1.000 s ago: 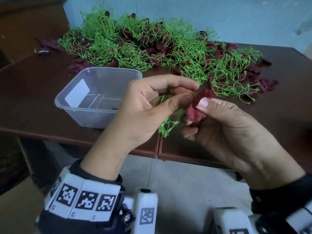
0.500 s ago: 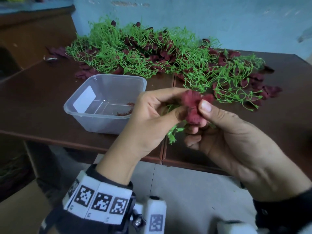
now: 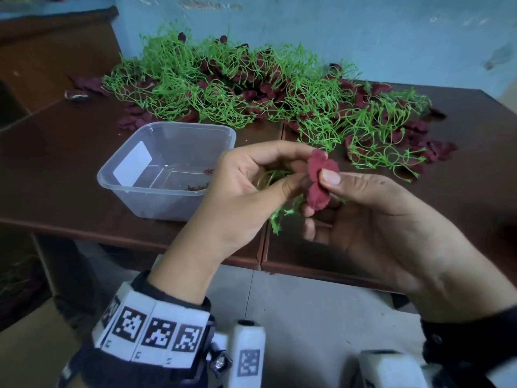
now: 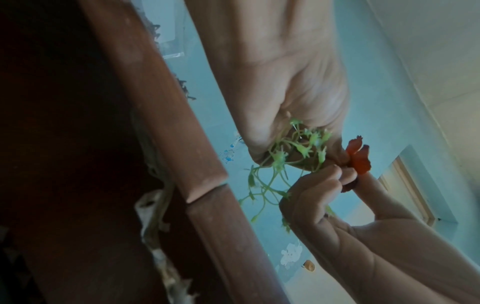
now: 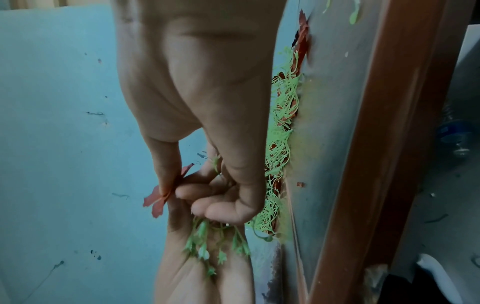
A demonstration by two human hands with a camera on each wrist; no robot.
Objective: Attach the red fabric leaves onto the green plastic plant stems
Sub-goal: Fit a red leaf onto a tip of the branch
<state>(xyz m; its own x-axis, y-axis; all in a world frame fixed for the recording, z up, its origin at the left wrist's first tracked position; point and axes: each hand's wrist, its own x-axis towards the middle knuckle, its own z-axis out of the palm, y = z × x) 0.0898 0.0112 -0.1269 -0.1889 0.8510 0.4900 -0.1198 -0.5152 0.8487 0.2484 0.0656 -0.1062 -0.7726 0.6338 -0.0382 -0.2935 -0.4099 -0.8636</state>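
Observation:
My left hand (image 3: pixel 251 175) grips a small green plastic stem cluster (image 3: pixel 279 214), its sprigs hanging below the palm over the table's front edge. My right hand (image 3: pixel 335 191) pinches a red fabric leaf (image 3: pixel 319 183) between thumb and fingers, held against the stem's top where both hands meet. In the left wrist view the stem cluster (image 4: pixel 293 152) spills from the left palm and the red leaf (image 4: pixel 359 158) sticks up beside the right fingers. The right wrist view shows the leaf (image 5: pixel 161 197) under the right thumb and green sprigs (image 5: pixel 207 244) below.
A clear plastic tub (image 3: pixel 167 166) with a few red scraps stands on the dark wooden table (image 3: pixel 56 169), left of my hands. A big heap of green stems and red leaves (image 3: pixel 251 91) covers the table's back, against a blue wall.
The red leaf has turned more upright and flatter between the hands, now held under my right thumb. Both hands sit slightly higher in the picture; the camera shifted.

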